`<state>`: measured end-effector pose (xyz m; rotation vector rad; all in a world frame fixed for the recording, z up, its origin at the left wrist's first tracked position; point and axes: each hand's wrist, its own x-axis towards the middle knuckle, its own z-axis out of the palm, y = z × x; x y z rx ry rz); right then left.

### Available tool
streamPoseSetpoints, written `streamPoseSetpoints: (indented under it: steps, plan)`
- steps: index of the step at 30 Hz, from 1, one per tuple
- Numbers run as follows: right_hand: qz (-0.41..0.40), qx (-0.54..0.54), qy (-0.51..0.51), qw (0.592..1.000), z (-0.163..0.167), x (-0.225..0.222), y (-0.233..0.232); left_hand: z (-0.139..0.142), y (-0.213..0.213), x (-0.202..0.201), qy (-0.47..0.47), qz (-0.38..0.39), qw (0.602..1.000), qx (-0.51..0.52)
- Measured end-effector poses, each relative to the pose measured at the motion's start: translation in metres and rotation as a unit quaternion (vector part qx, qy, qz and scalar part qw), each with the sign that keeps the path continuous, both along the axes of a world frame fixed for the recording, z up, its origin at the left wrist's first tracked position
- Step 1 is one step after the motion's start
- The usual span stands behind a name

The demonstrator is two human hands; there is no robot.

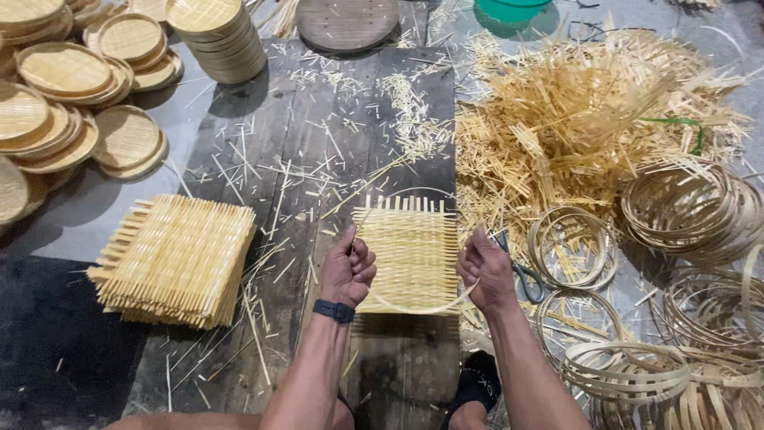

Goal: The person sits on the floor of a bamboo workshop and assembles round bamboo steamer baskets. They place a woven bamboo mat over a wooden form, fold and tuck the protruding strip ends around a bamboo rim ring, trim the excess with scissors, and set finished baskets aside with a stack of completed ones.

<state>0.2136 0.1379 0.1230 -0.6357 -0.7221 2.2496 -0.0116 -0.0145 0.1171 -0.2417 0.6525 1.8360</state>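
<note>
hands (348, 271) on pale woven mat (410, 251)

Setting: a bamboo-weaving craft workshop, work done low on the floor. Evidence: dark wooden boards (318, 151) serve as the work surface, littered with bamboo splinters. Stack of square woven mats (177, 259) at left. Stacks of finished round woven trays (72, 103) in the upper left. Large heap of cut bamboo strips (581, 119) at right, with coiled bamboo hoops (692, 207) beside it. Scissors (521, 275) lie among the offcuts.
</note>
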Motion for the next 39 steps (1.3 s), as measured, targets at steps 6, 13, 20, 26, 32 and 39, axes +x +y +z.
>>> streamPoseSetpoints:
  steps: [6,13,20,26,32,39]
  plan:
    - [0.0,-0.015,-0.013,1.0,0.011,-0.003,-0.003,0.038,-0.007,0.004,0.007,0.009,0.998,-0.055]
    - [0.041,0.045,-0.086,0.994,0.017,0.009,0.011,0.021,-0.004,-0.02,0.104,-0.11,0.983,-0.103]
    - [0.042,0.031,-0.159,0.986,0.033,0.0,0.006,0.01,-0.012,-0.011,0.032,-0.01,0.999,0.001]
    - [0.068,0.029,-0.131,0.989,0.023,-0.008,-0.005,0.014,-0.02,-0.02,0.091,-0.074,0.989,-0.094]
    - [-0.008,0.039,-0.111,0.993,0.005,-0.011,-0.003,-0.014,-0.014,-0.007,0.091,-0.048,0.993,-0.065]
    - [0.027,-0.018,-0.088,0.996,0.019,-0.015,-0.025,-0.031,-0.019,-0.006,0.018,0.078,0.997,0.001]
